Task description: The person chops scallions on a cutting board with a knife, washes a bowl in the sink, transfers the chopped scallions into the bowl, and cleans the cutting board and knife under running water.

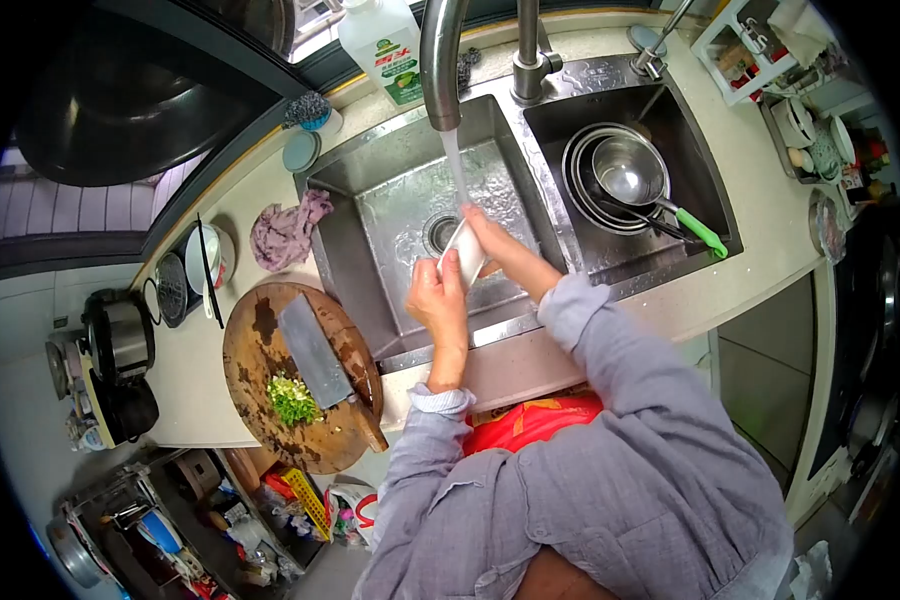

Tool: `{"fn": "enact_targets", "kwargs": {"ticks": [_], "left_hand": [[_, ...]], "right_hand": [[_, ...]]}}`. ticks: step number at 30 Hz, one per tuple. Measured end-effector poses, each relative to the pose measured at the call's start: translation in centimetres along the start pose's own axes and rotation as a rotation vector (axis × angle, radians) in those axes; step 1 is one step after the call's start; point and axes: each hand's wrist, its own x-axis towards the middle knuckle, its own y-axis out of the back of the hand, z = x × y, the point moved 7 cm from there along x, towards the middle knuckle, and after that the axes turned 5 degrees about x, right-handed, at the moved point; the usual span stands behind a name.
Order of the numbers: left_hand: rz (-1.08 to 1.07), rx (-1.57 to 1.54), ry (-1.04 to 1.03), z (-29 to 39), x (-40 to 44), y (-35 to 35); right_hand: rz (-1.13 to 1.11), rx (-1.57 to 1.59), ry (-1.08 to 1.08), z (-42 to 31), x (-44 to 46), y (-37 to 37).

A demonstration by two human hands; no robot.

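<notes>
Over the left basin of the steel sink (350, 215), my left hand (440, 305) grips the near edge of a small white dish (461, 254), thumb on top. On the dish's far side is my right hand (495, 243), its fingers against the dish and partly hidden. The dish is tilted, and whether it is a bowl or a plate I cannot tell. Water (454, 165) runs from the faucet (443, 70) down by my right fingertips. The drain (440, 232) lies just behind the dish.
Left of the sink, a round wooden chopping board (255, 350) bears a cleaver (315, 352) and chopped green onion (292, 400). A purple rag (290, 230) lies nearby. Pots and a green-handled ladle (700, 232) fill the right basin. A white bottle (382, 50) stands behind.
</notes>
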Motion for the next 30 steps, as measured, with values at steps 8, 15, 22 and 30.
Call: {"fn": "enact_targets", "kwargs": {"ticks": [8, 15, 22, 30], "left_hand": [[-0.322, 0.11, -0.484, 2.7, -2.3, -3.1], [-0.552, 0.556, -0.518, -2.3, -0.9, -4.8], [-0.52, -0.863, 0.595, -4.8, -0.9, -5.1], [-0.483, -0.905, 0.516, -0.3, 1.4, -4.4]], "right_hand": [[0.065, 0.067, 0.265, -2.7, 0.1, 3.1], [0.172, -0.059, 0.576, -4.2, -1.1, 4.0], [0.318, 0.329, 0.463, -0.5, 1.1, 6.0], [0.076, 0.235, 0.105, 2.6, 0.1, 3.5]]}}
